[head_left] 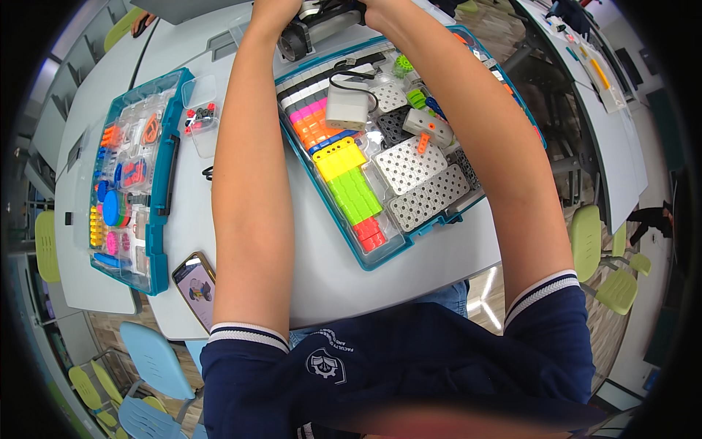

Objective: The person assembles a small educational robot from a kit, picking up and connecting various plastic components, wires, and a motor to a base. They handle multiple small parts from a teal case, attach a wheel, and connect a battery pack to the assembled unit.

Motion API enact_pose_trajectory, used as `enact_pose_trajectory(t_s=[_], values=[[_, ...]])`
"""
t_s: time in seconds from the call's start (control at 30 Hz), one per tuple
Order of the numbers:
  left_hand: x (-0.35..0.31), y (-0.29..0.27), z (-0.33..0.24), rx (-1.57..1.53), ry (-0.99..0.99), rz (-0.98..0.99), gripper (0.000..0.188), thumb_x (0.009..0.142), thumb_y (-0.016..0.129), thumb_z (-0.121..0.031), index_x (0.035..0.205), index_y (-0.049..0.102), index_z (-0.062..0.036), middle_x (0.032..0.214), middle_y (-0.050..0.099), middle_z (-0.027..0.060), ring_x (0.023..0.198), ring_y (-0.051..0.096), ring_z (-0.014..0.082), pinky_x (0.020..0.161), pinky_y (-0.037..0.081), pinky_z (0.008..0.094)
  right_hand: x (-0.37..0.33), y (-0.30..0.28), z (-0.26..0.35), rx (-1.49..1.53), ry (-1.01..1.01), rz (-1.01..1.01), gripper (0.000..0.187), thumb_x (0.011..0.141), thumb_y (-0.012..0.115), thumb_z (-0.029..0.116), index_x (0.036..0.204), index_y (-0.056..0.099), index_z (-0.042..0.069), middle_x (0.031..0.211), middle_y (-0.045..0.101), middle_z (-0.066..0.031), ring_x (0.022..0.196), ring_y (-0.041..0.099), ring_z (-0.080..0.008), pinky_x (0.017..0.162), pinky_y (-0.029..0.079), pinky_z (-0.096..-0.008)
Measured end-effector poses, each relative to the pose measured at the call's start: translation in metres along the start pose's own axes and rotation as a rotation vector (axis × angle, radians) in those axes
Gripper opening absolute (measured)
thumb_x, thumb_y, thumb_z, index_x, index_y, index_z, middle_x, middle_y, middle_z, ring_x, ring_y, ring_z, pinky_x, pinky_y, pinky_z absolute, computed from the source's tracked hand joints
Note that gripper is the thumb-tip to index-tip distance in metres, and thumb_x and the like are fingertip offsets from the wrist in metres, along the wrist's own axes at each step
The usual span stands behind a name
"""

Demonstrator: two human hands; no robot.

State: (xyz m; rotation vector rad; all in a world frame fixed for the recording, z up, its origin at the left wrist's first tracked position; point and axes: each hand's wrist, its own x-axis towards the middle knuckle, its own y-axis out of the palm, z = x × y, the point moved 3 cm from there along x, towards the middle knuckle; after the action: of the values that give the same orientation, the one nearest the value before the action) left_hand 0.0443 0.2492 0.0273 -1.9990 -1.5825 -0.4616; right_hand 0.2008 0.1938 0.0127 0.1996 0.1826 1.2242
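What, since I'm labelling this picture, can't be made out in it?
All in the head view:
Left hand and right hand: mostly cut off by the top edge.
Dark device: top cut off there too.
Teal case on the right: partly hidden by the right forearm.
Phone: screen details too small.

Two hands (276, 9) (382, 7) are holding one dark wheeled device (329, 28); two teal cases (156, 249) (376, 261) are lying flat; one phone (193, 284) is lying near them; one cable (355, 73) is draping over one white block (346, 110).
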Motion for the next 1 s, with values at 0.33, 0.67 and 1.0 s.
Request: enact_pose_trajectory(t_s=[0.33, 0.67, 1.0], values=[[0.0, -0.002, 0.002, -0.043, -0.05, 0.026, 0.033, 0.099, 0.046, -0.01, 0.128, 0.053, 0.0034, 0.119, 0.069, 0.0185, 0.104, 0.065, 0.0249, 0.09, 0.051, 0.0335, -0.03, -0.008, 0.018, -0.217, -0.027, 0.017, 0.011, 0.084, 0.073, 0.011, 0.086, 0.075, 0.001, 0.076, 0.069, -0.0079, 0.061, 0.058, -0.0171, 0.057, 0.043, -0.0312], [0.007, -0.001, 0.014, 0.103, 0.095, 0.086, 0.037, 0.099, 0.042, -0.012, 0.128, 0.057, 0.0064, 0.133, 0.061, 0.0229, 0.12, 0.059, 0.0301, 0.103, 0.046, 0.0361, -0.008, -0.015, 0.011, -0.079, -0.034, 0.035, 0.007, 0.081, 0.071, 0.001, 0.086, 0.072, -0.004, 0.077, 0.069, -0.0115, 0.071, 0.068, -0.0226, 0.066, 0.053, -0.032], [-0.007, 0.003, -0.011, 0.031, -0.055, -0.005, 0.032, 0.099, 0.048, -0.016, 0.121, 0.059, 0.0042, 0.117, 0.068, 0.0212, 0.108, 0.064, 0.0282, 0.094, 0.049, 0.0359, 0.023, -0.017, -0.001, 0.08, 0.12, 0.062, 0.005, 0.082, 0.067, -0.004, 0.086, 0.069, -0.003, 0.078, 0.07, -0.0143, 0.071, 0.068, -0.0254, 0.07, 0.057, -0.0353]])
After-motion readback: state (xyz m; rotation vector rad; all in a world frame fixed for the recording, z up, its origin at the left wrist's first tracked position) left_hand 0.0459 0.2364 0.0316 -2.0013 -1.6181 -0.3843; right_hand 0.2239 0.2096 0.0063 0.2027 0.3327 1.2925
